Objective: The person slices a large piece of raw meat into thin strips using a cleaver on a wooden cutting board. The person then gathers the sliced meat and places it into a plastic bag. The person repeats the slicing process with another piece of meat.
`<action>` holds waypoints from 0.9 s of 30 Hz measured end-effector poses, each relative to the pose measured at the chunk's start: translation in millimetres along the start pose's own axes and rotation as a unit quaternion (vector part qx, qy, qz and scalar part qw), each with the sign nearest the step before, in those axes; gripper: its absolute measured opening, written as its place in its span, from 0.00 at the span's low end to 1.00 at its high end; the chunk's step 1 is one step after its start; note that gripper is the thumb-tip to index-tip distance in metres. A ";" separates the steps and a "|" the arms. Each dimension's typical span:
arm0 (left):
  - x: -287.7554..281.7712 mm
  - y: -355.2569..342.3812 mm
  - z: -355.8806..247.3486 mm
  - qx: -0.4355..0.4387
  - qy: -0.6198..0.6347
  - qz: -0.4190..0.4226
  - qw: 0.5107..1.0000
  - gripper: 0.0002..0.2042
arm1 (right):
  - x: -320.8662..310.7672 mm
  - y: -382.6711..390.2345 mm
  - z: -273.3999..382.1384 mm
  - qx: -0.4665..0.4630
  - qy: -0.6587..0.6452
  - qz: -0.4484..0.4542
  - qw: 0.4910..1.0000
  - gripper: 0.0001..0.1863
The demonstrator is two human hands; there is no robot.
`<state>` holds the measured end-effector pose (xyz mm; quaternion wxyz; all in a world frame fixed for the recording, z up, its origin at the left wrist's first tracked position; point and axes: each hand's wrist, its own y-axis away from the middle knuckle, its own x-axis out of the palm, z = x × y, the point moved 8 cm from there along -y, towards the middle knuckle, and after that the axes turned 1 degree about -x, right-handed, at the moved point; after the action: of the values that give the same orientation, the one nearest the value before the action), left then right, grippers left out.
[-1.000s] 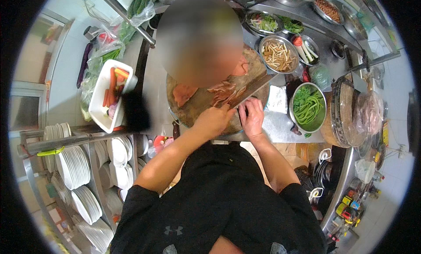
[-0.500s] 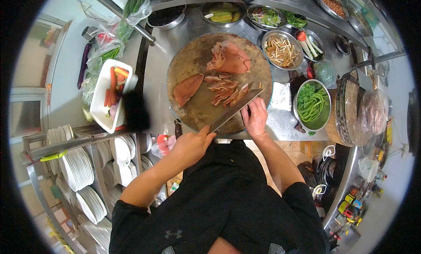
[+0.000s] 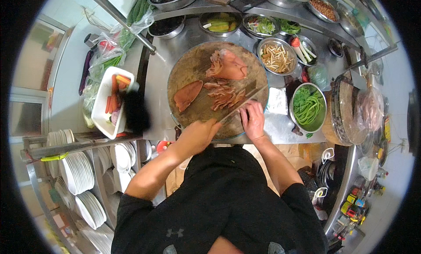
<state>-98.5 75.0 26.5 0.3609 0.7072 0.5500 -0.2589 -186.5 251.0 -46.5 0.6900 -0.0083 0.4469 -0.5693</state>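
On the round wooden chopping board (image 3: pixel 188 69), my left hand (image 3: pixel 199 134) is wrapped round the handle of a large kitchen knife (image 3: pixel 240 105). The blade slants up to the right, in front of a heap of thin pinkish-brown meat slices (image 3: pixel 223 95). My right hand (image 3: pixel 252 119) is against the near side of the blade, fingers bent and together; whatever lies under them is hidden. A larger folded piece of meat (image 3: pixel 228 65) sits at the back of the board. Left of the slices lies a flat, pointed piece of meat (image 3: pixel 188 95).
A white tub (image 3: pixel 103 118) of carrots stands at left. Bowls line the back: cut pale stalks (image 3: pixel 277 56), leeks (image 3: pixel 302 49), and cucumber (image 3: pixel 221 26). A bowl of green stems (image 3: pixel 308 105) and another thick chopping board (image 3: pixel 351 109) are at right. Stacked plates (image 3: pixel 78 170) fill the lower-left shelf.
The knife and both hands have shifted slightly left and nearer to me, and the blade looks blurred. The slices sit a little closer together. The whole view has dropped slightly.
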 end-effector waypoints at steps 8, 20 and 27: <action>19.1 47.9 15.0 -0.108 -0.030 0.058 0.992 0.17 | 2.3 4.1 2.9 -0.006 0.002 0.005 1.000 0.07; 17.9 -14.9 10.4 0.027 0.000 0.000 1.000 0.14 | -3.7 -5.9 8.2 -0.030 -0.028 -0.015 0.999 0.07; 6.6 56.4 4.4 -0.124 -0.017 0.073 0.989 0.15 | -4.5 2.3 6.4 -0.018 -0.002 -0.004 1.000 0.06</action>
<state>-42.3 67.9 31.5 0.4732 0.6910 0.5184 -0.1730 -180.5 252.2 -41.2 0.6888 -0.0235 0.4551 -0.5638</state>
